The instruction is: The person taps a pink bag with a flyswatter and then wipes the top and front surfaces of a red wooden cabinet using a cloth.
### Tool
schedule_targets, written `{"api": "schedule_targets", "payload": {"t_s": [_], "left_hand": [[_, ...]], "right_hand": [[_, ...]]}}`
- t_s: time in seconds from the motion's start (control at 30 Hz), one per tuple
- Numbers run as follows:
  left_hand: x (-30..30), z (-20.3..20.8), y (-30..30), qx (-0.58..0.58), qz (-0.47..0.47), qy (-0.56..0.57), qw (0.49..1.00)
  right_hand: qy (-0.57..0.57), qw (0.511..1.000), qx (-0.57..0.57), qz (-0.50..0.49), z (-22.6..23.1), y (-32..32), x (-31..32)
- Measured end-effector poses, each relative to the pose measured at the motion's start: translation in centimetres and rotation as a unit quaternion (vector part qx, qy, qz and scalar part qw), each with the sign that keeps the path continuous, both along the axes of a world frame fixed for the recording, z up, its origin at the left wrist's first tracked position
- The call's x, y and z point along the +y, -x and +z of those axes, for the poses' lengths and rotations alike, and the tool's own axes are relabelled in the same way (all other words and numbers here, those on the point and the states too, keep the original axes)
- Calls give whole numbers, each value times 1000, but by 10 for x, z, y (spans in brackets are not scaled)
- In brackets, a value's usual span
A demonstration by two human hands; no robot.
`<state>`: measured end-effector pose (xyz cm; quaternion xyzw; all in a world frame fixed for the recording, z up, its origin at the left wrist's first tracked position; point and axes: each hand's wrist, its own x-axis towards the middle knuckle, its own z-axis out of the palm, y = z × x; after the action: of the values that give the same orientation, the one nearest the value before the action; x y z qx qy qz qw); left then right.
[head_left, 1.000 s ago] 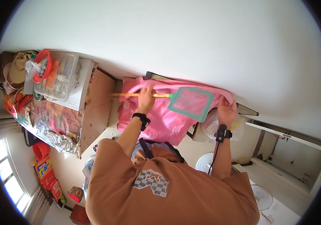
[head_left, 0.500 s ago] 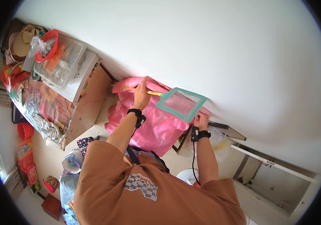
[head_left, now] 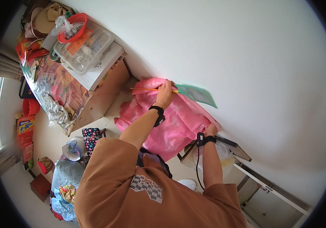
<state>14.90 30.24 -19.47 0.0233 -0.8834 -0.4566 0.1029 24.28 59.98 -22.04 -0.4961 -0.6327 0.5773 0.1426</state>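
A sheet of shiny pink plastic (head_left: 166, 123) hangs in folds in front of me, close to the white wall. My left hand (head_left: 165, 95) is closed around the yellow handle of a fly swatter, near the sheet's upper edge; whether it also grips the sheet I cannot tell. The green head of the fly swatter (head_left: 198, 95) points right and shows at a slant beside the wall. Lower down on the right, my right hand (head_left: 210, 130) pinches the right corner of the pink sheet. Its fingertips are partly hidden by the plastic.
On the left stands a cluttered table (head_left: 106, 91) bearing a clear plastic box (head_left: 94, 53) and a red basin (head_left: 80, 34). A dark-edged frame (head_left: 234, 147) and a clear plastic bag (head_left: 224, 156) are by my right forearm. A white-framed cabinet (head_left: 273, 190) sits lower right.
The fly swatter's head has turned from nearly face-on to a narrow slant toward the wall. My left hand and the sheet appear farther right, as the whole view has shifted.
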Motion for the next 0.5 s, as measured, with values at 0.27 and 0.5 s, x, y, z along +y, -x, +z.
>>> {"api": "schedule_targets", "payload": {"t_s": [0.27,0.5], "left_hand": [[-5,-26,-2,20,-40,51,998],[-5,-19,-8,26,-88,59,994]], "right_hand": [[-26,995,91,16,12,0,-28],[-136,984,62,95,-10,-6,-6]]}}
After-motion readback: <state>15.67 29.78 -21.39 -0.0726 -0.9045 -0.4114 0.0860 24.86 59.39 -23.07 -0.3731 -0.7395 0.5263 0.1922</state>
